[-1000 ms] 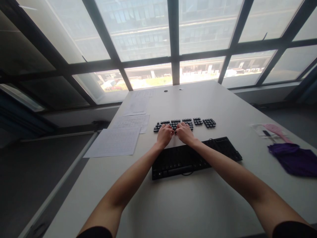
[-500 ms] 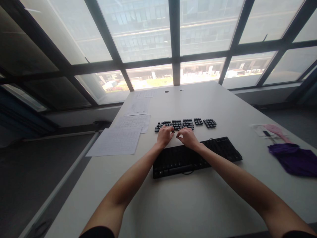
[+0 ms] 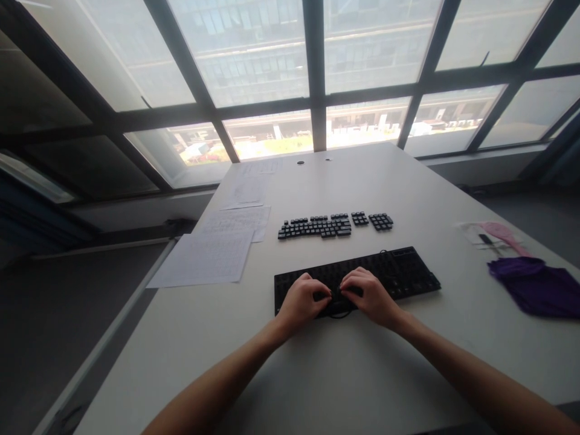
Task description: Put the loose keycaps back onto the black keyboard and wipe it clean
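Observation:
A black keyboard (image 3: 410, 269) lies slightly askew on the white table in front of me. My left hand (image 3: 301, 300) is over its near middle part, thumb and fingers closed in a pinch. Close beside it, my right hand (image 3: 370, 297) pinches in the same way, fingertips pointing towards the left ones. Each seems to hold a small black keycap, hard to see against the dark keyboard. Beyond the keyboard, loose black keycaps (image 3: 312, 228) stand in rows, with smaller groups on the right.
Printed sheets of paper (image 3: 203, 257) lie along the table's left edge. At the right are a purple cloth (image 3: 539, 287), a pink handled object (image 3: 501, 232) and a dark slim tool (image 3: 488, 243). Large windows (image 3: 267, 54) rise behind the white table (image 3: 344, 187).
Both hands have come back towards me from the near edge of the keycap rows to the keyboard, still pinched. The front of the rows is uncovered now. The view has shifted slightly.

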Motion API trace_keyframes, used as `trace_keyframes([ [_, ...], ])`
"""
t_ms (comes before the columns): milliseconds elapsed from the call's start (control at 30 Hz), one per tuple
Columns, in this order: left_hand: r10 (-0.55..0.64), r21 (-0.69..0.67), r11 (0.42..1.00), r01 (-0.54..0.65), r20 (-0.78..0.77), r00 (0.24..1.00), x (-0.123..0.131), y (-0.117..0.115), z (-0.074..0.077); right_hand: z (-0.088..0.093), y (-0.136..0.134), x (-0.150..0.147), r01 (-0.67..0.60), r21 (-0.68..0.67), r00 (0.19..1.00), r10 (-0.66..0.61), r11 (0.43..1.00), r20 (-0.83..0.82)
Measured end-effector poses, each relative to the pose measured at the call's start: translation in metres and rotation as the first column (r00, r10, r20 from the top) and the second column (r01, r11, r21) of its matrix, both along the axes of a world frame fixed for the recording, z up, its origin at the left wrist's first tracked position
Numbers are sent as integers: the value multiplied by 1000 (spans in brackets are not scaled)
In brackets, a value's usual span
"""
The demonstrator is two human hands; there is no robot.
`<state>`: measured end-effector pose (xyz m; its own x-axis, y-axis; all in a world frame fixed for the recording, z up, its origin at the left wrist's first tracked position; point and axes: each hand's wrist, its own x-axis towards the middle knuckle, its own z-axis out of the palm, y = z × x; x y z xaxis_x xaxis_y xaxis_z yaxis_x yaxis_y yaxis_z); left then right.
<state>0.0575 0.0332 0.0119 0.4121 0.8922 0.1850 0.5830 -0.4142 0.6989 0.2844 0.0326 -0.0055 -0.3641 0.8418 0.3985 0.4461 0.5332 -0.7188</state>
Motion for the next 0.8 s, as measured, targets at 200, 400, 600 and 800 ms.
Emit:
trace_keyframes([
  [200,-55,128,990,60,-46,997,3,-3,-4,-4,-4,-2,-37,-28,998,39,999,55],
  [400,-62,245,964,105,-179,982,5,-10,-2,-8,-4,0,-59,30,992,56,998,113],
  [600,-42,334,929,162,-340,939,10,-18,-3,-2,-7,-3,-86,132,963,48,988,264],
  [800,-34,331,932,148,-326,945,9,-25,-2,4,-13,-2,-76,112,945,36,991,324],
])
